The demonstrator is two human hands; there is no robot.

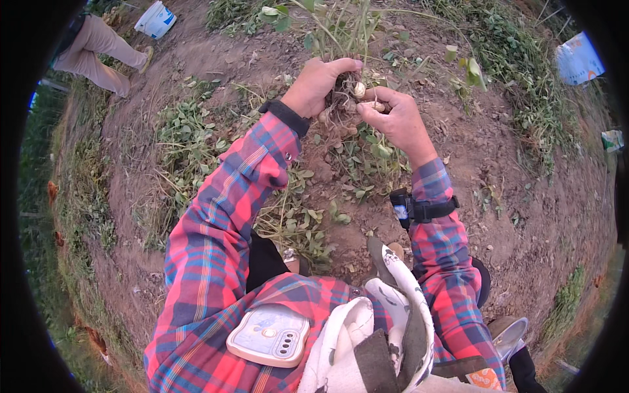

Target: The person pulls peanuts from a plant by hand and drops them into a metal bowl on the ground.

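An uprooted peanut plant is held up in front of me, its leafy stems pointing away and its tangled roots towards me. My left hand grips the plant at the base of its stems, thumb over the top. Pale peanut pods hang among the roots. Between thumb and fingers, my right hand pinches a pod at the right side of the root tangle. Some of the roots lie hidden behind both hands.
Pulled peanut plants lie in heaps on bare soil, with a long row at right. A white bucket stands far left near a person's legs; a white container is at far right. A phone sits in my shirt pocket.
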